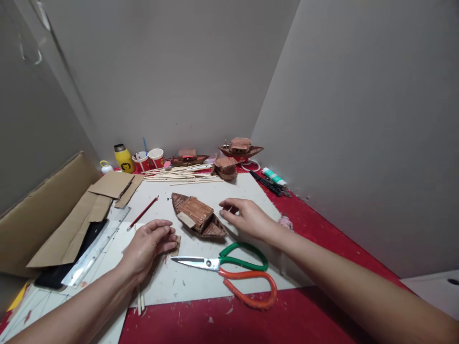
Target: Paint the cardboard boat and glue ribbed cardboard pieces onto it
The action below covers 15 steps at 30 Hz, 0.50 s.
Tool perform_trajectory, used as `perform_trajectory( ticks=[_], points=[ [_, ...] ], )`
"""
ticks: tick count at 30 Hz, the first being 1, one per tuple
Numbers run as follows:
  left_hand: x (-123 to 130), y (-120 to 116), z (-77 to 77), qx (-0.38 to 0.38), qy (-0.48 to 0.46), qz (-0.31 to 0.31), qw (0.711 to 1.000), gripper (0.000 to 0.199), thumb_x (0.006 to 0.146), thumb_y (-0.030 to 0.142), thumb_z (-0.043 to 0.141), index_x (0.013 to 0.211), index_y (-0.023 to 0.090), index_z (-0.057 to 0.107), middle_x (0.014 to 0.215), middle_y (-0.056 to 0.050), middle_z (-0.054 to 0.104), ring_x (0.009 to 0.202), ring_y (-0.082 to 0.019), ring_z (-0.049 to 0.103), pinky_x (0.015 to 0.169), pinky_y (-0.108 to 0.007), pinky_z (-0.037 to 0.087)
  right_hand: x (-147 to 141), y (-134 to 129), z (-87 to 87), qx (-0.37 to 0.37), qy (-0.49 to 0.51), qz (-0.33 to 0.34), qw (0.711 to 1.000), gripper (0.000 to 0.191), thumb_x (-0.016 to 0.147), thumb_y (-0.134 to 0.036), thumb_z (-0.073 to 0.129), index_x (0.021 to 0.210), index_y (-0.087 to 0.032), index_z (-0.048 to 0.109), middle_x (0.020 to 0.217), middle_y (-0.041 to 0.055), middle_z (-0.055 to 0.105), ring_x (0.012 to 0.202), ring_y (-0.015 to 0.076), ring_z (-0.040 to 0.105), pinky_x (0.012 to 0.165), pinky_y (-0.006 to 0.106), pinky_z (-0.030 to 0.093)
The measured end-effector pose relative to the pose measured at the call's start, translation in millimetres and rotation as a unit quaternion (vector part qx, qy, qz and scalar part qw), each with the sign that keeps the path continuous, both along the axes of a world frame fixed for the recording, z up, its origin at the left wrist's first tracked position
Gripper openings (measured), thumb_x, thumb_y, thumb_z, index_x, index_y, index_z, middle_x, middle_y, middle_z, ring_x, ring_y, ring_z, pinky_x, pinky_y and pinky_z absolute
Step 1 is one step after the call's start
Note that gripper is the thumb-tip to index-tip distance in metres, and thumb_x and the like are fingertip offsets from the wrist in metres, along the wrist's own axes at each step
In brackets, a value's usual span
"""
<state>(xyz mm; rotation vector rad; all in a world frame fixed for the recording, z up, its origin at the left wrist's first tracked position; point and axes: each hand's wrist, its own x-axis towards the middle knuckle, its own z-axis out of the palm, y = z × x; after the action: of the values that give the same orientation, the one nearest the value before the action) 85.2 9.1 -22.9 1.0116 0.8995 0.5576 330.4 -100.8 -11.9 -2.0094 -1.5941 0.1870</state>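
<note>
A model boat (196, 214) of brown cardboard strips, with a roofed cabin, sits on the white board (201, 289). A small pale cardboard piece (186, 220) leans on its near side. My right hand (247, 216) is open just right of the boat, thumb and fingers apart, apparently not touching it. Left of the boat, my left hand (152, 241) rests low over the board with loosely curled, separated fingers. Its fingertips are beside a small brown cardboard scrap (175, 246); whether they touch it is unclear. Scissors (229, 267) with green and orange handles lie open in front of the boat.
Cardboard sheets (81, 224), a clear ruler (95, 251) and a red pencil (142, 213) lie leftward. Thin wooden sticks (179, 174), paper cups (156, 159), a yellow bottle (124, 158) and other model boats (241, 149) stand behind. A glue tube (274, 177) lies right, near the wall.
</note>
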Motion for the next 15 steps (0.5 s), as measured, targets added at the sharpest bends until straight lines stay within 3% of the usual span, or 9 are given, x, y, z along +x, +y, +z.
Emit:
perform_trajectory(
  ticks=[3,8,15],
  points=[
    [1,-1,-0.4,-0.006,-0.001,-0.008,1.000,0.002,0.084,0.013,0.062,0.086,0.012,0.062,0.075,-0.009,0.067,0.063,-0.014,0.067,0.063,-0.025,0.059,3,4,-2.4,-0.001,0.002,0.005,1.000,0.021,0.086,-0.020,0.055,0.097,-0.015,0.072,0.098,0.0112,0.076,0.087,0.0238,0.071,0.075,0.033,0.055],
    [4,-3,2.1,-0.011,-0.001,-0.021,1.000,0.012,0.084,0.020,0.063,0.078,0.011,0.062,0.070,-0.008,0.066,0.054,-0.011,0.062,0.056,-0.023,0.056,5,4,-2.7,0.017,0.005,0.008,1.000,0.020,0.085,-0.018,0.055,0.094,-0.015,0.072,0.095,0.0104,0.076,0.084,0.0243,0.071,0.073,0.035,0.055],
    [13,0,2.1,-0.005,0.008,-0.035,0.999,0.014,0.083,0.022,0.064,0.074,0.011,0.060,0.069,-0.006,0.065,0.053,-0.010,0.060,0.052,-0.021,0.054,-5,5,6.4,0.095,0.009,0.001,0.995,0.015,0.085,-0.019,0.056,0.092,-0.017,0.070,0.088,0.0072,0.073,0.076,0.0196,0.067,0.066,0.030,0.053]
  ],
)
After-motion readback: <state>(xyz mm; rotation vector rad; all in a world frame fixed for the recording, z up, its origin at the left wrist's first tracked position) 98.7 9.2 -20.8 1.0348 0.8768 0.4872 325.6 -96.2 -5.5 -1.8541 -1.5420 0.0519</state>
